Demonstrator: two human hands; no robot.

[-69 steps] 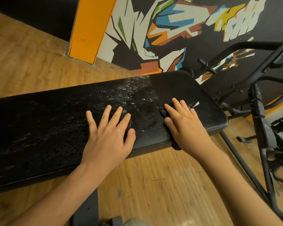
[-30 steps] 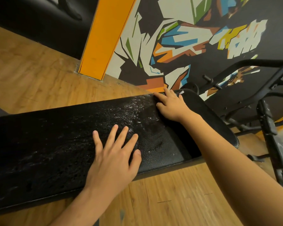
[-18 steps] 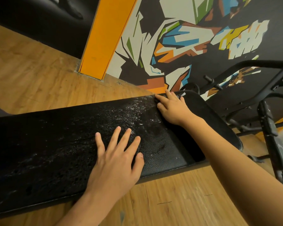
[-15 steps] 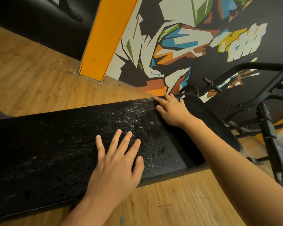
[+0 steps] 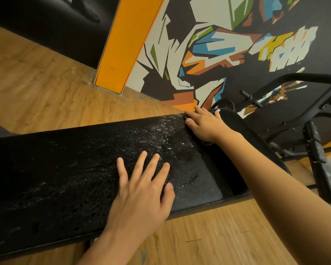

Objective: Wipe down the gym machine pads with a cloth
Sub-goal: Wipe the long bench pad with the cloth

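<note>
Wood-plank floor (image 5: 46, 92) runs beneath a long black gym machine pad (image 5: 65, 169), which crosses the view from lower left to upper right. Behind it stands a wall painted with a jagged multicolour mural (image 5: 218, 44), beside an orange pillar (image 5: 126, 41). The pad's surface is pebbled, and a band of pale, glistening specks (image 5: 161, 129) lies across its middle, between the two hands. Right of that band the grain looks even and dark. The left hand (image 5: 141, 192) rests palm-down on the near half of the pad. Its fingers (image 5: 139, 165) are straight and spread and grasp nothing, and the thumb lies along the near side. The right hand (image 5: 204, 125) reaches across to the pad's far edge, its forearm passing over the right end of the pad. It presses flat on a dark cloth (image 5: 205, 143), and its fingers (image 5: 199, 111) are extended rather than curled, pointing toward the wall. The cloth is almost wholly covered by this hand. Only dark folds show at the heel of the palm and at the fingertips, with a small white tag (image 5: 217, 111) at the far side. How far the cloth extends under the palm cannot be told, since it matches the pad in colour. A black tubular machine frame (image 5: 313, 146) stands to the right, apart from both hands.
</note>
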